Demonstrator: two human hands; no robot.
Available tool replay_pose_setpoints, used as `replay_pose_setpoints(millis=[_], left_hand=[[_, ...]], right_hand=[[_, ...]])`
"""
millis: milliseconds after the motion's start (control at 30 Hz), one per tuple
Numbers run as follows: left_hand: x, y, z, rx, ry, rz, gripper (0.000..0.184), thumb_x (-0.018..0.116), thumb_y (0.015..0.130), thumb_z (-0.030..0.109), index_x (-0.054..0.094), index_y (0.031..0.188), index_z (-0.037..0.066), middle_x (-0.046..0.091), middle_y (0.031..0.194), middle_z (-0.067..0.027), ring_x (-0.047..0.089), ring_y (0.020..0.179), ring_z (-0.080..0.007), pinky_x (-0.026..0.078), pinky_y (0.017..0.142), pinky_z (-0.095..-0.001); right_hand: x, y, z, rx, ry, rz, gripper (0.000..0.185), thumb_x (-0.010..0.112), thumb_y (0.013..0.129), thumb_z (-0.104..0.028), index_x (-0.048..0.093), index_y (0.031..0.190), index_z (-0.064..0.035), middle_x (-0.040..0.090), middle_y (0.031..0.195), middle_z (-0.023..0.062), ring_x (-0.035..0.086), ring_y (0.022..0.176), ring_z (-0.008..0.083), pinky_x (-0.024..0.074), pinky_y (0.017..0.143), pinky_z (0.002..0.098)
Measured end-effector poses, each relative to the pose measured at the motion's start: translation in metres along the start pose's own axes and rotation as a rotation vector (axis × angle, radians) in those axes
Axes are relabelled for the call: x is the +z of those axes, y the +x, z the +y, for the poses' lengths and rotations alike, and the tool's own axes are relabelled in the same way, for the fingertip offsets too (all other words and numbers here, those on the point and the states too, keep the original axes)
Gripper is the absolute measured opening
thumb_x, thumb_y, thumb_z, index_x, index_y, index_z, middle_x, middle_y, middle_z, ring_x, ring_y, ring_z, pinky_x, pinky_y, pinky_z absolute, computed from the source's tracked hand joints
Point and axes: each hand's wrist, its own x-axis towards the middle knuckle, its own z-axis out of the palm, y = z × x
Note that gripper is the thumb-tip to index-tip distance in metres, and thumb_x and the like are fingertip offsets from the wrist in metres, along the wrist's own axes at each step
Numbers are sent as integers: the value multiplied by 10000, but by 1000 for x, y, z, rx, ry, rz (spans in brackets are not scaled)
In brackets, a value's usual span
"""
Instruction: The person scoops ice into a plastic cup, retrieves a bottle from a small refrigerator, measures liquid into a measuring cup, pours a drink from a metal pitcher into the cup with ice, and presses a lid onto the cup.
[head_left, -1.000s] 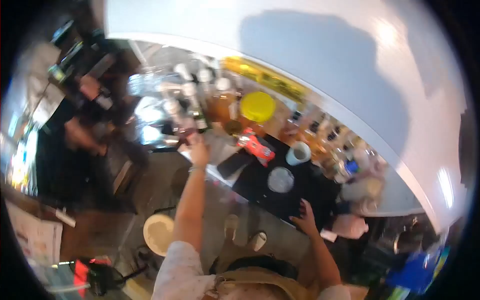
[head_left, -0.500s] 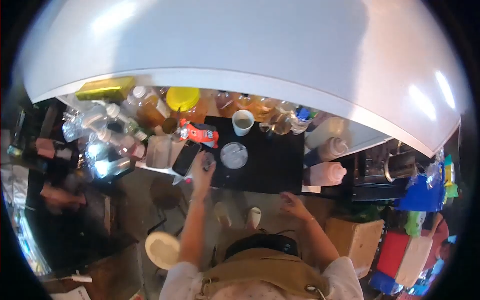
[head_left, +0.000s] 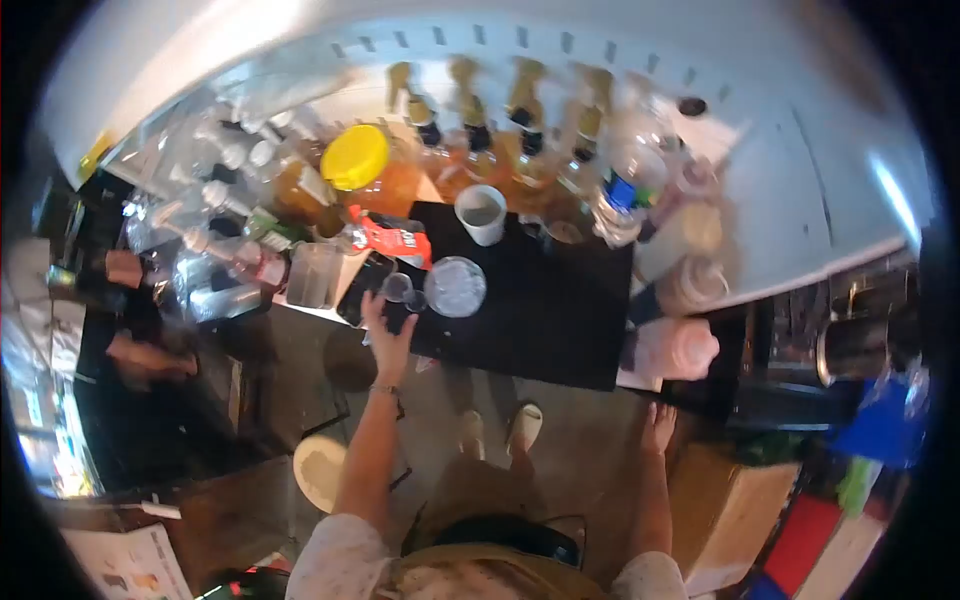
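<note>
My left hand [head_left: 390,335] is at the front left of the black mat [head_left: 550,310], its fingers around a small clear jigger-like cup [head_left: 397,288]. Just right of it sits a round clear cup [head_left: 456,287], seen from above. Behind that stands a white cup [head_left: 482,214]. A red packet [head_left: 390,238] lies behind my left hand, and a dark phone-like slab [head_left: 366,285] is beside my fingers. My right hand [head_left: 658,428] hangs by the table's front edge below a pink bottle [head_left: 678,350], fingers apart and holding nothing.
A yellow-lidded jar [head_left: 356,158] and several bottles line the back. Pump bottles and a clear square container [head_left: 314,275] stand left. Metal pots [head_left: 860,350] are at right, a cardboard box [head_left: 735,510] below. A stool [head_left: 320,473] stands lower left; another person's arm [head_left: 150,355] shows far left.
The view has swung right and tilted, showing more of the back bottles. My left hand has come from the left-side bottles to the mat with the small cup. My right hand has moved right.
</note>
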Motion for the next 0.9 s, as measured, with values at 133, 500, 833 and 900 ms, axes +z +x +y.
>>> replay_pose_setpoints(millis=[133,500,833,900], left_hand=[[-13,-52,17,-13,-21,81,714,681,726,62,269,1309,72,383,1235,-90,382,1149,-221,317,944,-402],[47,-249,1,22,34,-809,507,649,749,74,403,1190,31,473,1096,-85,466,1031,-198,387,886,-329],[312,-354,32,158,-72,-1256,304,587,811,124,495,1091,47,549,1014,-77,537,924,-170,450,785,-303],[379,-378,33,121,-50,-1314,266,563,835,149,519,1070,33,564,966,-72,550,887,-172,460,760,-288]], right_hand=[[8,9,28,-9,41,278,425,446,872,-305,528,1085,54,466,1146,260,415,1059,412,317,948,415],[6,-48,44,200,-164,473,403,622,755,-384,572,858,3,522,1025,190,437,1031,382,317,924,479],[-6,-192,180,646,245,478,394,581,804,-276,454,1043,10,394,1221,247,451,1054,424,432,822,429],[-17,-202,199,661,226,484,392,578,803,-264,447,1049,12,396,1222,242,459,1046,419,435,814,426]])
